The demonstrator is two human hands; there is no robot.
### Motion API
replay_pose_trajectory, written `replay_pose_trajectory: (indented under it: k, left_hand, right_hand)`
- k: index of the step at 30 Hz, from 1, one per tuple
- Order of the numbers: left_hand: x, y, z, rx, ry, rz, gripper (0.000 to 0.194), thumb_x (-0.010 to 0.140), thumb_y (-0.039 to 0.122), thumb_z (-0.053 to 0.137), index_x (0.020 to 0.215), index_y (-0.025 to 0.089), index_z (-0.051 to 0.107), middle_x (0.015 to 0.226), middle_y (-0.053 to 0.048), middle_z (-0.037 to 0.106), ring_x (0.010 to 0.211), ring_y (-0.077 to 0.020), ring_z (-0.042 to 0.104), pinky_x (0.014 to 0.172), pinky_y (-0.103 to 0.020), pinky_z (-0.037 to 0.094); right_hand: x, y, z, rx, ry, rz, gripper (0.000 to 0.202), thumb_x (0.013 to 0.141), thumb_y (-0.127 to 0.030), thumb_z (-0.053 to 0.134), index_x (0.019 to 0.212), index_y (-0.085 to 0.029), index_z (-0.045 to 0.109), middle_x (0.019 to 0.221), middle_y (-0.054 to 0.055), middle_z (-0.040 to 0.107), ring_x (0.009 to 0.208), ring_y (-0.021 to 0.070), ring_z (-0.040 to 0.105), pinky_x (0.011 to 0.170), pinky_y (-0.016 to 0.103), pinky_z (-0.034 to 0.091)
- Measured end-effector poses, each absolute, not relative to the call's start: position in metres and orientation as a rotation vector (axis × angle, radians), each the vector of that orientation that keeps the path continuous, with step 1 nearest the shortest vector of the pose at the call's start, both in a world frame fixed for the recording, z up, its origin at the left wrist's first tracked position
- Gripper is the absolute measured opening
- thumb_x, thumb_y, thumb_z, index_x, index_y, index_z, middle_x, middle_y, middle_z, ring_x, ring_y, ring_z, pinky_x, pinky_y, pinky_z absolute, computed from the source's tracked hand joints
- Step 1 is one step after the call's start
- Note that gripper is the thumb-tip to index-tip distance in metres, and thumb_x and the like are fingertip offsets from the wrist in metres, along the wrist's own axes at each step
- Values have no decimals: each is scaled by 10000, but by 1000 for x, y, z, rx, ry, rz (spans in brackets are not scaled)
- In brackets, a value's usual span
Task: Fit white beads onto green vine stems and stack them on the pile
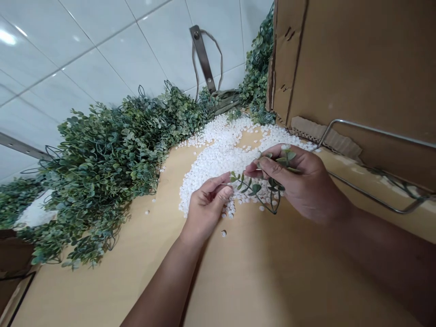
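My right hand [303,186] is closed around an artificial leaf sprig [256,187], with green leaves showing above and below the thumb. The sprig's leafy tip points left, and a dark green looped stem hangs beneath it. At that tip, my left hand [206,204] has thumb and forefinger brought together in a pinch. What sits between those fingertips is too small to make out. Under and behind both hands spreads a heap of small white pieces [211,161] on the light wooden tabletop [238,281].
A large pile of artificial greenery [112,150] lies left, against the white tiled wall [116,41]. More greenery [255,68] stands beside a cardboard box [357,68] at right. A bent metal rod [381,131] juts from the box. A metal strip [203,59] leans on the wall.
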State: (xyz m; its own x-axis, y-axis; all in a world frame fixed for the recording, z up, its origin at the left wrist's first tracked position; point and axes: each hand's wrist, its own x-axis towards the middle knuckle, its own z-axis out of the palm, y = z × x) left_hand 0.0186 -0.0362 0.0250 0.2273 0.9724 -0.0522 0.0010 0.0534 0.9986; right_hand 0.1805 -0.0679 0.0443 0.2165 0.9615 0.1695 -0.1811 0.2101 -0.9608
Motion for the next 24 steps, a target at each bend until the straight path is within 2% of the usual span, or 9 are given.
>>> replay_pose_trajectory:
  k: [2,4,10,15,20,24]
  left_hand:
    - [23,-38,22,1180,975,939,405,601,332,761,971,185,690,853,-46,699,712,-125,619,679,-238,485]
    - [26,-40,21,1125,924,924,396,588,330,770,945,179,688,797,-36,697,636,-104,601,611,-221,476]
    - [27,-37,27,1088,970,1009,237,520,268,807,652,147,652,570,13,638,506,-76,568,485,-176,432]
    - [25,-37,31,1155,951,1131,209,529,221,796,636,142,635,553,17,643,537,-73,591,555,-168,475]
    - [26,-41,32,1258,935,1277,162,560,172,769,638,154,628,599,17,661,569,-79,606,564,-167,490]
    - [27,-44,31,1356,916,1297,116,596,159,736,641,164,629,615,17,656,583,-82,601,570,-171,487]
  right_hand:
    - [180,-69,43,-945,-991,1093,177,731,-329,657,723,-175,570,690,7,645,691,136,637,680,291,539]
    - [180,-69,41,-929,-998,1146,196,718,-348,666,739,-178,571,662,-4,626,652,131,617,628,279,533]
    - [178,-69,41,-1004,-1130,1097,221,641,-273,713,694,-182,519,656,-36,563,574,84,526,546,217,446]
    - [173,-68,37,-1239,-1303,1014,193,632,-230,651,676,-179,470,593,-45,475,541,83,451,522,222,394]
    - [169,-68,30,-1309,-1383,1098,193,689,-282,600,824,-162,532,720,12,572,653,127,506,599,253,410]
    - [169,-67,29,-1218,-1429,1130,137,740,-291,536,738,-155,553,618,-16,492,591,107,448,555,238,375]
